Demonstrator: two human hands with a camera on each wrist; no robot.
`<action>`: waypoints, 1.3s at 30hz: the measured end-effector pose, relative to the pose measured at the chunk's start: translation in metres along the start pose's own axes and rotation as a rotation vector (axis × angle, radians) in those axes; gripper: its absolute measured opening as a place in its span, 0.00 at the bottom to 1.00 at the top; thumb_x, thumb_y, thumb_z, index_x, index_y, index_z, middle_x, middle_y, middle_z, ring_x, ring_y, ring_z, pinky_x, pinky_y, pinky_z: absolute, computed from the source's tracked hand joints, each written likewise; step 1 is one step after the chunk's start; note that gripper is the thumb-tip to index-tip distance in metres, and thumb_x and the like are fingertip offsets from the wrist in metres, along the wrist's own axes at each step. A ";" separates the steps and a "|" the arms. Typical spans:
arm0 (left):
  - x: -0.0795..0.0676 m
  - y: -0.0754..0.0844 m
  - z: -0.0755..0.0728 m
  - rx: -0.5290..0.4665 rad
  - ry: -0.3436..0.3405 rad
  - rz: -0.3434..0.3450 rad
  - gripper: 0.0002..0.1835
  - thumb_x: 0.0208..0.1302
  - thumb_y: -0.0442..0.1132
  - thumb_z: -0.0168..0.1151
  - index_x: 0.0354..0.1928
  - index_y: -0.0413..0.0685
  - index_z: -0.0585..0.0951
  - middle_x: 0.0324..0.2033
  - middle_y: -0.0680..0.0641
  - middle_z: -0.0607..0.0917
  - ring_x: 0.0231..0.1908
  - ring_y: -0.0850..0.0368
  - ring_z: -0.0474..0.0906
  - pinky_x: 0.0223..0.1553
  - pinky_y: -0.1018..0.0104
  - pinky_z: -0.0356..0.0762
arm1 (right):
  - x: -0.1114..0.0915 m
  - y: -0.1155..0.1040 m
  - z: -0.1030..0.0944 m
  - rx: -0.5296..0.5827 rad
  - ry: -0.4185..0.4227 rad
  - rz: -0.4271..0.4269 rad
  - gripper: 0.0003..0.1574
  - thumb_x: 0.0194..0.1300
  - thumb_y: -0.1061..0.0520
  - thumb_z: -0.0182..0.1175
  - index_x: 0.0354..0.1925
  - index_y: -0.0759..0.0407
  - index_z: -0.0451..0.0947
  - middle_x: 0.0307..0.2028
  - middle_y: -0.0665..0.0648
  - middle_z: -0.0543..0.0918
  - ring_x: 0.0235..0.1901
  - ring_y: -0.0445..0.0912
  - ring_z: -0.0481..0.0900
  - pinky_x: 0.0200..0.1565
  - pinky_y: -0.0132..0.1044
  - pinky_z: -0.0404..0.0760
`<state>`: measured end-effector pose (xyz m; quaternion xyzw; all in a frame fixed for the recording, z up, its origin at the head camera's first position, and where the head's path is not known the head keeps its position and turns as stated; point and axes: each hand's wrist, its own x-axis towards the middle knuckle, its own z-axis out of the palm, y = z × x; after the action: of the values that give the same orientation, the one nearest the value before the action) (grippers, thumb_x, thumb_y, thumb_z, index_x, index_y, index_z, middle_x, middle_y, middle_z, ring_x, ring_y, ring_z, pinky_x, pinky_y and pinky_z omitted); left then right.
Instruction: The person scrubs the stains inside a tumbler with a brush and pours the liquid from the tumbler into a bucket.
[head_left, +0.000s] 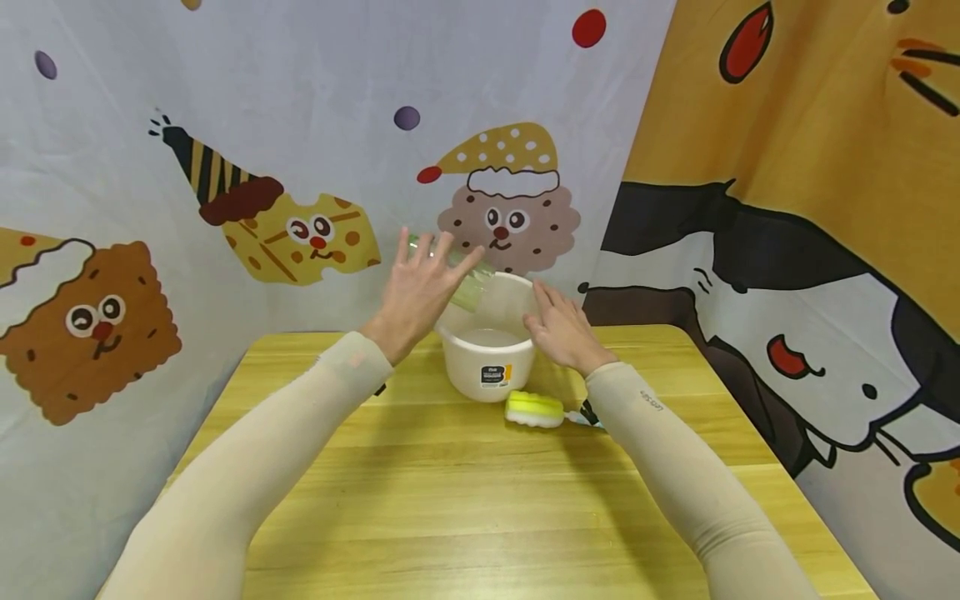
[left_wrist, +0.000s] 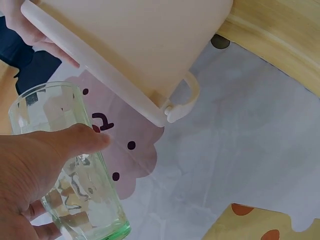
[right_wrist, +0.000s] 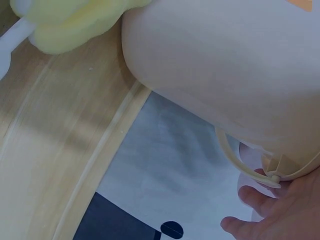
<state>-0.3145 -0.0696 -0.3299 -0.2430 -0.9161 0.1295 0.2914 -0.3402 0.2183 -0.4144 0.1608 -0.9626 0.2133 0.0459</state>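
Observation:
My left hand (head_left: 420, 287) grips a clear, green-tinted drinking glass (left_wrist: 82, 190) with thumb and fingers around its side. The glass is tilted at the left part of the rim of a white plastic bucket (head_left: 487, 371). At the bucket's right rim my right hand (head_left: 562, 329) holds on, thumb toward the inside and fingers along the outside. In the right wrist view some of its fingers (right_wrist: 255, 200) show beside the bucket's handle (right_wrist: 235, 157). A pale round surface shows low inside the bucket; whether it is liquid I cannot tell.
A yellow and white sponge brush (head_left: 534, 409) with a pale blue handle lies in front of the bucket, partly under the right forearm. The bucket stands near the back of the wooden table (head_left: 420, 500). Behind hangs a cartoon-printed cloth (head_left: 322, 83).

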 end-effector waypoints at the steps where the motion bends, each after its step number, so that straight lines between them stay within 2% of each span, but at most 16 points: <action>1: 0.000 0.000 0.000 0.001 0.002 0.002 0.56 0.72 0.23 0.75 0.93 0.70 0.64 0.81 0.32 0.74 0.78 0.29 0.78 0.87 0.21 0.66 | 0.000 0.000 0.000 -0.001 0.001 0.000 0.53 0.90 0.36 0.39 0.97 0.59 0.43 0.96 0.66 0.51 0.94 0.69 0.51 0.95 0.71 0.45; 10: -0.003 0.003 0.000 0.014 0.013 0.001 0.57 0.70 0.23 0.77 0.93 0.71 0.63 0.80 0.33 0.74 0.79 0.29 0.77 0.88 0.22 0.64 | -0.001 -0.002 0.000 0.008 0.008 0.005 0.52 0.90 0.37 0.41 0.96 0.61 0.44 0.95 0.67 0.52 0.94 0.69 0.51 0.94 0.72 0.44; 18: -0.011 0.002 0.007 -0.015 0.051 -0.030 0.53 0.74 0.23 0.73 0.91 0.72 0.68 0.77 0.33 0.77 0.78 0.30 0.78 0.88 0.22 0.64 | -0.001 -0.004 0.003 0.027 0.011 -0.002 0.53 0.90 0.36 0.42 0.96 0.60 0.45 0.95 0.67 0.53 0.94 0.68 0.52 0.95 0.71 0.46; 26: -0.015 0.005 0.010 -0.007 0.058 -0.019 0.54 0.72 0.22 0.75 0.91 0.71 0.68 0.78 0.33 0.76 0.78 0.30 0.78 0.87 0.23 0.65 | -0.003 -0.004 0.002 0.023 0.026 0.005 0.53 0.89 0.37 0.42 0.96 0.60 0.45 0.95 0.67 0.54 0.94 0.68 0.53 0.94 0.71 0.48; 35: -0.021 0.006 0.015 -0.065 0.078 -0.060 0.53 0.72 0.20 0.73 0.90 0.71 0.69 0.77 0.34 0.77 0.78 0.30 0.78 0.87 0.22 0.64 | 0.001 -0.005 0.003 0.028 0.020 0.000 0.53 0.90 0.38 0.43 0.96 0.60 0.44 0.95 0.68 0.54 0.93 0.69 0.53 0.94 0.71 0.48; 39: -0.024 0.007 0.017 -0.094 0.066 -0.071 0.56 0.68 0.19 0.75 0.90 0.70 0.69 0.78 0.34 0.76 0.79 0.30 0.77 0.88 0.22 0.64 | 0.000 -0.001 0.004 0.032 0.034 0.005 0.52 0.89 0.39 0.45 0.96 0.61 0.46 0.94 0.69 0.55 0.93 0.69 0.54 0.94 0.72 0.48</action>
<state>-0.3049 -0.0779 -0.3580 -0.2278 -0.9192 0.0681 0.3140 -0.3401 0.2152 -0.4175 0.1555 -0.9585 0.2314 0.0593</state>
